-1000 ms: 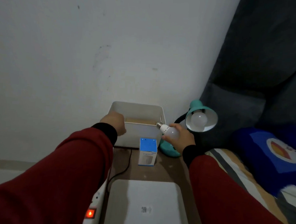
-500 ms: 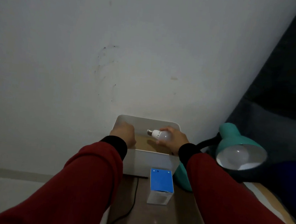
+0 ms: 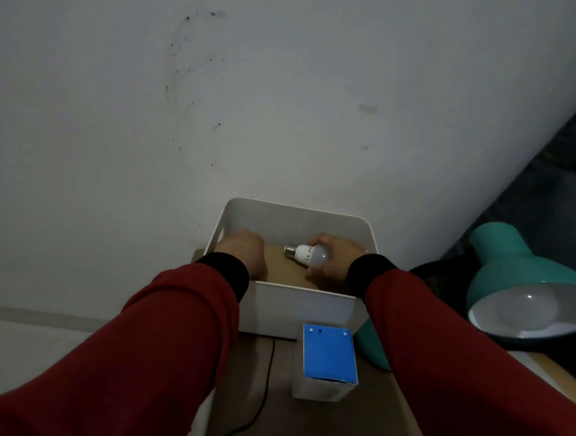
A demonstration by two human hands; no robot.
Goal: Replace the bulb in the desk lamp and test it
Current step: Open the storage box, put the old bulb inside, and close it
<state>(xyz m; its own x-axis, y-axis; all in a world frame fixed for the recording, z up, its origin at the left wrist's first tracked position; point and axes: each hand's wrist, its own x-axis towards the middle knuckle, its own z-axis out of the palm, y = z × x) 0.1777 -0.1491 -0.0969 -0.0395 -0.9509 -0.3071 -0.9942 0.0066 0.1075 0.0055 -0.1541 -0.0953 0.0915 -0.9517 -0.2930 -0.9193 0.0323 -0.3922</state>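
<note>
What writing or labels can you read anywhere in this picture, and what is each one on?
Dark marks on the white collar of the bulb: handwriting or print, too small and blurred to read.
Blue-topped box: three small dots near its far edge, no legible words.
Teal lamp, white bin and wall: no text visible.
So nothing here can be quoted with confidence.

right hand [image 3: 333, 261] gripping bulb [image 3: 309, 254], white bin [image 3: 303, 306]

The bin [image 3: 303, 306] is white, its floor brown. The lamp [image 3: 526, 266] is teal, the small box [image 3: 328, 356] blue-topped; the sleeves [image 3: 157, 344] are red with black cuffs
</note>
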